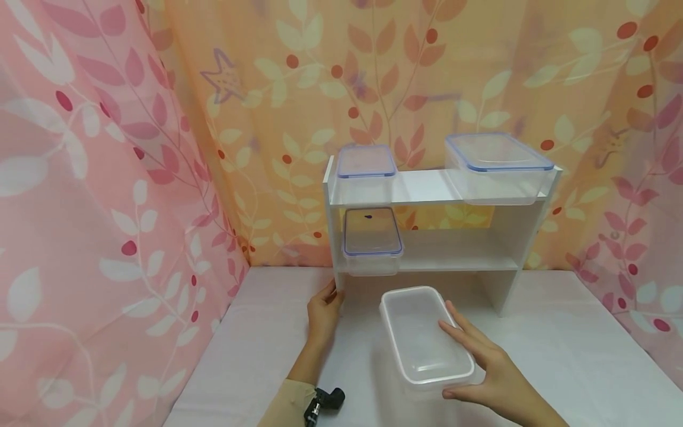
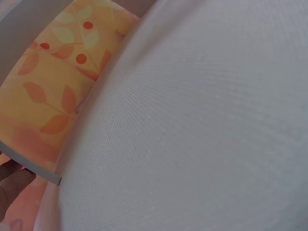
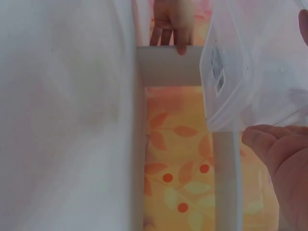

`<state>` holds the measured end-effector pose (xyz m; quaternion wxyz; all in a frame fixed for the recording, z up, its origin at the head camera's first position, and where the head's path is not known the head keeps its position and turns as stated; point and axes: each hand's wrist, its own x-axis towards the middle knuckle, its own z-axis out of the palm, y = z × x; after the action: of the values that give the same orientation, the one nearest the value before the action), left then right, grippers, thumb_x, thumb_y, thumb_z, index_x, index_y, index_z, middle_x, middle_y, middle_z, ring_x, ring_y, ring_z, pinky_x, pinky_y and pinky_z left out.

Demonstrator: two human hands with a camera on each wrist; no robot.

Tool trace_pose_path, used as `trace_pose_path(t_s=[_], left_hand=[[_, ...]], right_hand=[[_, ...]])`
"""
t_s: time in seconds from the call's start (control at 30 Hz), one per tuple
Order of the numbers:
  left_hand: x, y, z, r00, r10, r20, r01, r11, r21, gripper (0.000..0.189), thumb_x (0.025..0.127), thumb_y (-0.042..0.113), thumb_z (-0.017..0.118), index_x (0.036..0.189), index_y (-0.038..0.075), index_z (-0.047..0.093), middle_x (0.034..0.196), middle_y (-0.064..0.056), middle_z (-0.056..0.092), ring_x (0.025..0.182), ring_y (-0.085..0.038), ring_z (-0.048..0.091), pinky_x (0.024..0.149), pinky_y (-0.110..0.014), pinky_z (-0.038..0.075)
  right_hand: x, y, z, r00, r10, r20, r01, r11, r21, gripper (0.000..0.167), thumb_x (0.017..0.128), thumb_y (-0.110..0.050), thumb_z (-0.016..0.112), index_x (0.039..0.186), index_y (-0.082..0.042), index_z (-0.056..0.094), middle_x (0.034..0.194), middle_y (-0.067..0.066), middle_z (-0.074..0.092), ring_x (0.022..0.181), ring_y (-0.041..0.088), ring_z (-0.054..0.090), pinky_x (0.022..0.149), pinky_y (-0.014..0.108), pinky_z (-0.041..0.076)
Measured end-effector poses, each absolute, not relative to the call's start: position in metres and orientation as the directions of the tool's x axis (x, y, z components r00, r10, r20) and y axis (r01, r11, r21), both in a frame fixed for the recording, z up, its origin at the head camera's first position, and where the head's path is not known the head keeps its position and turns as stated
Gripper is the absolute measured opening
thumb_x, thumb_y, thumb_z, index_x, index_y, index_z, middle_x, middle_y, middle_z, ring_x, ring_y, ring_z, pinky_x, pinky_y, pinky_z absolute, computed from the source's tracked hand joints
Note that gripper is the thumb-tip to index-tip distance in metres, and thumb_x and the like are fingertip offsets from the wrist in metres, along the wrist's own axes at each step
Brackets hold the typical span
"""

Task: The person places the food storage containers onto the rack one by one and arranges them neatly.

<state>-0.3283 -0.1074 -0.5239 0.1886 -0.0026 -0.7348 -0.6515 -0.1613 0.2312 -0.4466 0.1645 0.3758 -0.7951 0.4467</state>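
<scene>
My right hand (image 1: 493, 367) grips a clear rectangular plastic container (image 1: 418, 332) with a whitish rim, its thumb at the near end and fingers along the right side. The container is raised above the table, in front of the shelf's lower opening. In the right wrist view, a printed label shows on the container's wall (image 3: 231, 82). By the foot of the white shelf unit (image 1: 459, 252), my left hand (image 1: 322, 314) pinches the left side panel (image 2: 33, 166). From the right wrist view, the left hand's thumb (image 3: 182, 44) lies over that panel's edge.
Two blue-rimmed lidded containers stand on the top shelf, a smaller one (image 1: 367, 184) at left and a larger one (image 1: 498, 178) at right. Another lidded container (image 1: 372, 240) sits on the middle shelf's left end. Patterned curtains (image 1: 277, 196) enclose the white table (image 1: 576, 350).
</scene>
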Motion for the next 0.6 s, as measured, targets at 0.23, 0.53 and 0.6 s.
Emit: trace_pose_path(t_s=[0.23,0.53,0.6], left_hand=[[-0.329,-0.106,-0.524,-0.921,-0.243,0.304,0.270,0.164,0.949,0.041,0.095,0.015,0.074,0.136,0.017,0.068,0.133,-0.009,0.068,0.108,-0.023,0.072,0.070,-0.049,0.062],[-0.327,-0.106,-0.522,-0.920,-0.251,0.302,0.268,0.161,0.950,0.041,0.095,0.016,0.074,0.136,0.018,0.068,0.133,-0.008,0.069,0.108,-0.024,0.072,0.066,-0.042,0.062],[-0.327,-0.106,-0.522,-0.922,-0.250,0.294,0.262,0.156,0.952,0.041,0.095,0.015,0.074,0.136,0.018,0.068,0.132,-0.008,0.069,0.108,-0.023,0.072,0.066,-0.046,0.062]], right_hand=[[-0.161,0.249,-0.439,-0.654,-0.448,0.610,-0.748,0.263,-0.609,0.102,0.065,-0.005,0.096,0.151,0.008,0.043,0.167,0.028,0.017,0.155,0.014,0.023,0.105,0.012,0.041],[-0.162,0.269,-0.427,-0.634,-0.450,0.630,-0.757,0.191,-0.625,0.104,0.060,0.010,0.093,0.149,0.014,0.039,0.167,0.030,0.013,0.158,0.017,0.015,0.101,0.013,0.047],[-0.162,0.274,-0.425,-0.632,-0.446,0.633,-0.758,0.185,-0.626,0.104,0.059,0.013,0.092,0.149,0.015,0.039,0.166,0.031,0.012,0.158,0.017,0.015,0.101,0.013,0.047]])
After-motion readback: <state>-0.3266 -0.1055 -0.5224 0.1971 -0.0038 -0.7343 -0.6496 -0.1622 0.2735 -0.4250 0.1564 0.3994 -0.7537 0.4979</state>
